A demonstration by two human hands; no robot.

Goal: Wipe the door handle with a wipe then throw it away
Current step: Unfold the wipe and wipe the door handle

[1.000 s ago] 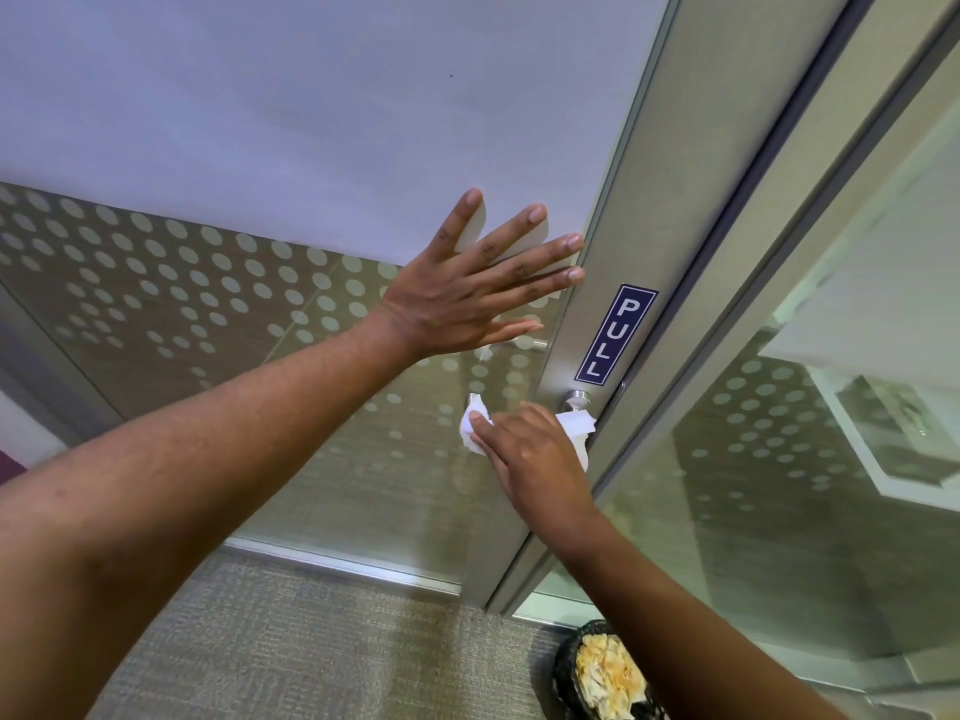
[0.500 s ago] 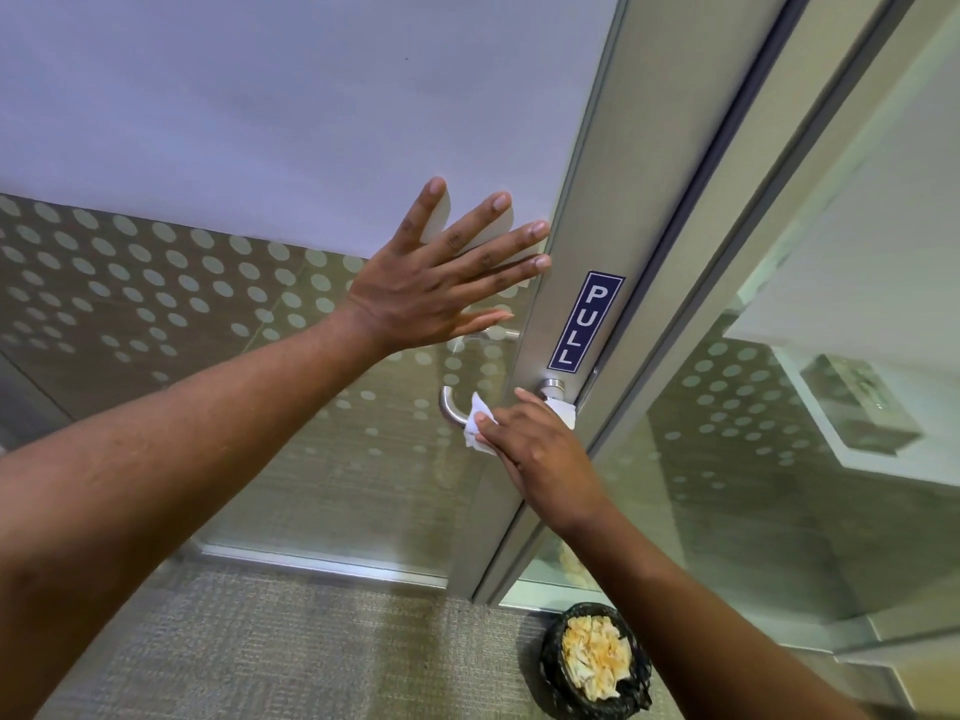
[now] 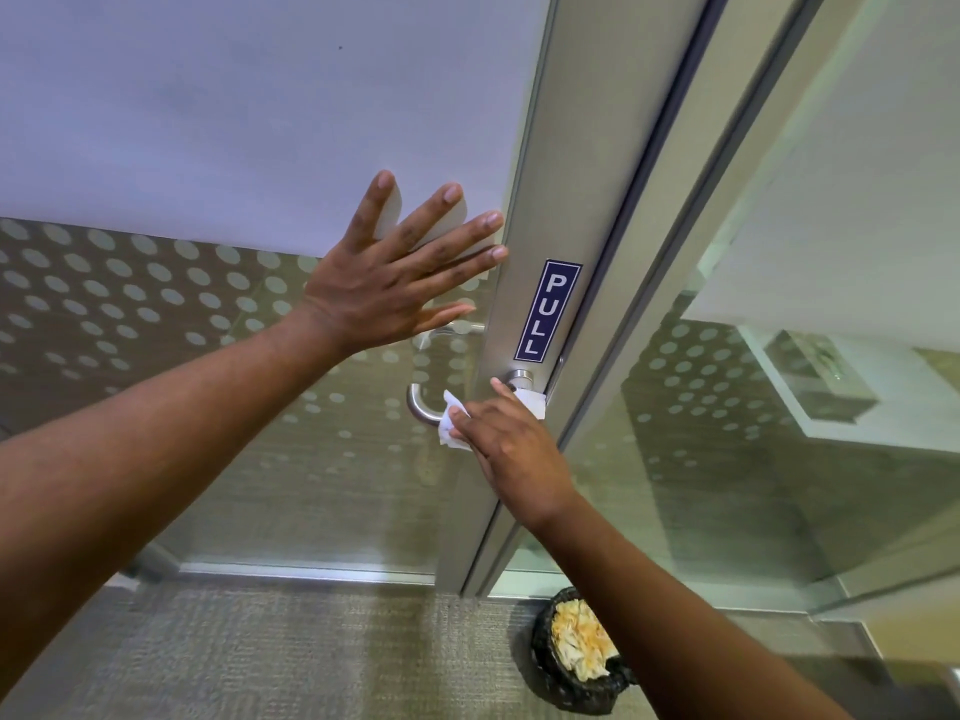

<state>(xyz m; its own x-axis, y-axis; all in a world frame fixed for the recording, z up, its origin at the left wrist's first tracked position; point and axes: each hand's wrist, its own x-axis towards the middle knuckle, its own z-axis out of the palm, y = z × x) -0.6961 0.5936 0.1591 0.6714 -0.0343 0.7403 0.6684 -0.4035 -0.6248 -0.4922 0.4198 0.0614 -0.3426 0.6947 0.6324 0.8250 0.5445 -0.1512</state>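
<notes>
A silver lever door handle [image 3: 420, 406] juts from the metal door stile below a blue PULL sign [image 3: 546, 310]. My right hand [image 3: 511, 449] is wrapped over the handle's middle and holds a white wipe [image 3: 451, 426] against it; the wipe's corners stick out on both sides of the hand. The handle's curved left end and its round base [image 3: 519, 377] stay uncovered. My left hand [image 3: 396, 283] lies flat with fingers spread on the glass door [image 3: 249, 122], above the handle.
A black bin [image 3: 566, 691] full of crumpled used wipes stands on the carpet at the foot of the door frame, under my right forearm. To the right is a fixed glass panel [image 3: 779, 459]. Grey carpet [image 3: 311, 657] covers the floor.
My right hand with the wipe has slid toward the handle's base, uncovering the curved left end of the lever. My left hand stays pressed on the glass.
</notes>
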